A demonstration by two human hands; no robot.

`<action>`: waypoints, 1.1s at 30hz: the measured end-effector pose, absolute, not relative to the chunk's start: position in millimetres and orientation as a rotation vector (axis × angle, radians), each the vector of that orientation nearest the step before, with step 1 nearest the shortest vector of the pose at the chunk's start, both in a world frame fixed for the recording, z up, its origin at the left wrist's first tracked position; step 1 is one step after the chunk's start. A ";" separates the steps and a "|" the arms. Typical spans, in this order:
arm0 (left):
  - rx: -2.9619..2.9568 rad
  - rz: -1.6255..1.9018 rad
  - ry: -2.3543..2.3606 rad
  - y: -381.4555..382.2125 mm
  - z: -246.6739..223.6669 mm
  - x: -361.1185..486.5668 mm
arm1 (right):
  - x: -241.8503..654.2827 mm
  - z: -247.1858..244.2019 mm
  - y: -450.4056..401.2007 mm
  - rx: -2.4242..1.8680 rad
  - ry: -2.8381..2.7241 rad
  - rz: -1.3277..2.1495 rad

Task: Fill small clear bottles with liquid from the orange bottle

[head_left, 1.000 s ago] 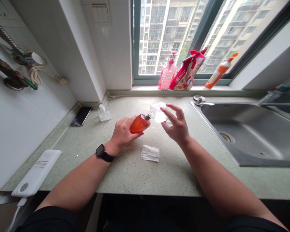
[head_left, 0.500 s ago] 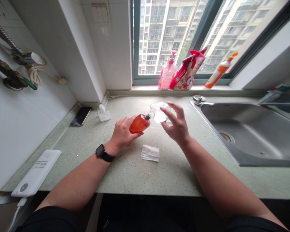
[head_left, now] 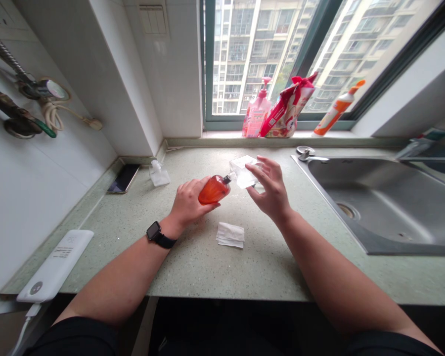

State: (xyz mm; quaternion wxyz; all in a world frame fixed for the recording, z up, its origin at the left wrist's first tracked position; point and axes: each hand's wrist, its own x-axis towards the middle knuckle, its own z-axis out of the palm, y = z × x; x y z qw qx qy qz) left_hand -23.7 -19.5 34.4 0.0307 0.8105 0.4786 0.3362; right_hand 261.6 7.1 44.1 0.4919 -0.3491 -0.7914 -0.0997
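Note:
In my left hand (head_left: 191,200) is an amber-red bottle (head_left: 214,190), tipped so that its dark neck points up and to the right. A clear, boxy bottle (head_left: 244,170) lies tilted in my right hand (head_left: 272,190), thumb and fingers curved around its right side. Its ridged clear neck meets the amber bottle's neck, mouth to mouth. Whether liquid passes between them I cannot tell. Below both hands lies a folded white tissue (head_left: 230,235) on the counter. A small translucent pump piece (head_left: 158,174) stands left of my left hand.
The speckled green counter (head_left: 193,269) runs to a steel sink (head_left: 404,207) at right. A phone (head_left: 123,178) and a white power bank (head_left: 55,265) with cable sit left. On the sill stand a pink pump bottle (head_left: 257,116), a red bag (head_left: 287,111) and an orange-white bottle (head_left: 333,113).

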 end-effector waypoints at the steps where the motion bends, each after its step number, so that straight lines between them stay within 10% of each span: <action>1: 2.496 1.036 1.476 -19.6 34.4 -23.7 | 261.7 43.9 6.8 -0.855 -1.920 -0.235; 33: 2.496 1.032 1.490 -19.8 35.0 -23.1 | 263.0 44.4 6.7 -0.875 -1.960 -0.300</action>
